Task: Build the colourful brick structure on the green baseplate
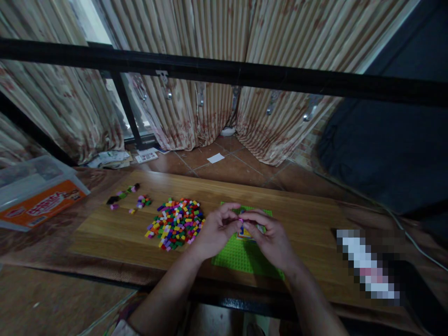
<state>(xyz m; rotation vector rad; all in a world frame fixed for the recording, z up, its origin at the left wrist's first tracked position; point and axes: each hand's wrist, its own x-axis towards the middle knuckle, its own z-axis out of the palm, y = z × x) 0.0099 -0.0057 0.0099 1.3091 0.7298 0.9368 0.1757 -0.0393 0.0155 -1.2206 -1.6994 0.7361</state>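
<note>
My left hand and my right hand meet over a green studded baseplate. Their fingertips are closed together around a small pink toy brick, partly hidden by the fingers. Just below the fingers, a low build of blue, yellow and white bricks sits on the plate; my right hand covers part of it. To the left of my left hand lies a large heap of small coloured bricks.
Small joined brick pieces lie at the wooden board's left end. Beyond them stands a clear plastic box with an orange label. A blurred-out object is at the right. A black rail crosses before the curtains.
</note>
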